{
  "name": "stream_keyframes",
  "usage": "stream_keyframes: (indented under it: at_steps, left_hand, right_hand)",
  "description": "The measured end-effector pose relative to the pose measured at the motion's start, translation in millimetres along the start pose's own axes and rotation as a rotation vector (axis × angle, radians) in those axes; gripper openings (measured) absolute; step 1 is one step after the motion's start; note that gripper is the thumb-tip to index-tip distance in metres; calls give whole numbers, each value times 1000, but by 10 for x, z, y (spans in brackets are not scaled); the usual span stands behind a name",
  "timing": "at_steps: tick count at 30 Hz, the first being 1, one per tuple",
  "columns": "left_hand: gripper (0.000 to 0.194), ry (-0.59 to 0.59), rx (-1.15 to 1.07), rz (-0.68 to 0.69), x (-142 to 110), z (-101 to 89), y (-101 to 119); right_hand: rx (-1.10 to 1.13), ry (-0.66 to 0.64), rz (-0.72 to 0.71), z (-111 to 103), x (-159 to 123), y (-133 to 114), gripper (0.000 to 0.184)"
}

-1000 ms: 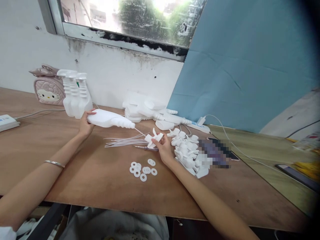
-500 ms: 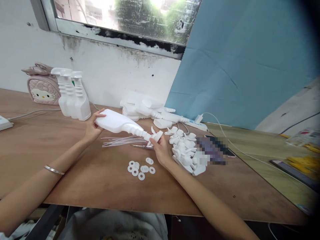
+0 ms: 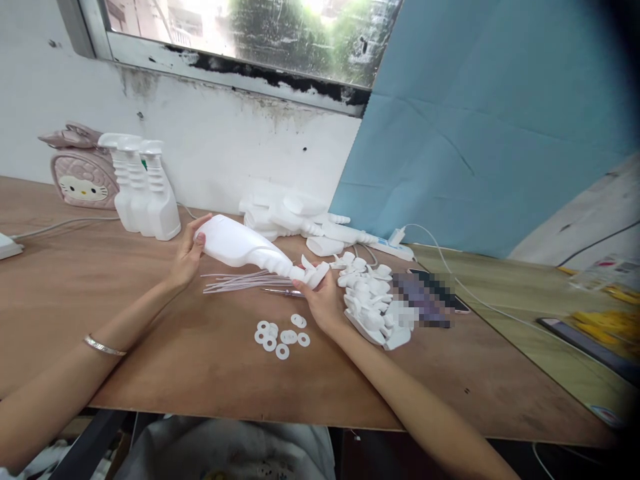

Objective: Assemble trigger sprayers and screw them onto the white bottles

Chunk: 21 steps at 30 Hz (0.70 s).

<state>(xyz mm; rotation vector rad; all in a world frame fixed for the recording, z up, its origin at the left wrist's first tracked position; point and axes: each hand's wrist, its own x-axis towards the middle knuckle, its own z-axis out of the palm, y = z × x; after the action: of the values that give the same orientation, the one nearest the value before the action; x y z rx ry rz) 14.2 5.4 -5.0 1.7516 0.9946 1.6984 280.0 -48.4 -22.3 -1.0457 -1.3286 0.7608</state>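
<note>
A white plastic bottle [image 3: 240,243] is held tilted above the table, its neck pointing down to the right. My left hand [image 3: 190,252] grips its base end. My right hand [image 3: 323,297] is closed round a white trigger spray head [image 3: 316,272], which meets the bottle's neck; I cannot tell how tightly they are joined. Below the bottle lie several thin white tubes [image 3: 235,283] and a slim pen-like tool [image 3: 283,291]. Nearer to me, several flat white ring washers [image 3: 283,337] are scattered. A heap of trigger spray heads [image 3: 367,297] sits beside my right hand.
Several bottles [image 3: 285,217] lie piled by the wall. Assembled spray bottles [image 3: 147,193] stand at the left beside a pink bag [image 3: 85,180]. A power strip [image 3: 395,250] with a cable lies at the back right. A phone [image 3: 585,343] rests on the right-hand surface.
The fingers of my left hand have shifted round the bottle's base, and the bottle looks slightly turned. The spray head in my right hand has moved slightly right and now lines up with the neck.
</note>
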Motion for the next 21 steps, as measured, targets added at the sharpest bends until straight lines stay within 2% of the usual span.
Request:
stream_keyframes:
  at_steps: [4, 8, 11, 14, 18, 21]
  left_hand:
    - [53, -20, -111, -65, 33, -19, -75]
    - [48, -68, -201, -115, 70, -60, -114]
    - [47, -71, -140, -35, 88, -90, -125]
    - [47, -23, -54, 12, 89, -100, -136]
    - [39, 32, -44, -16, 70, -72, -122]
    - [33, 38, -32, -47, 56, -50, -99]
  right_hand:
    - [24, 9, 5, 4, 3, 26, 41]
    - [-18, 29, 16, -32, 31, 104, 41]
    - [-79, 71, 49, -50, 49, 149, 43]
    - [-15, 41, 106, -37, 51, 145, 42]
    - [93, -44, 158, -4, 39, 93, 38]
    - [120, -31, 137, -4, 37, 81, 37]
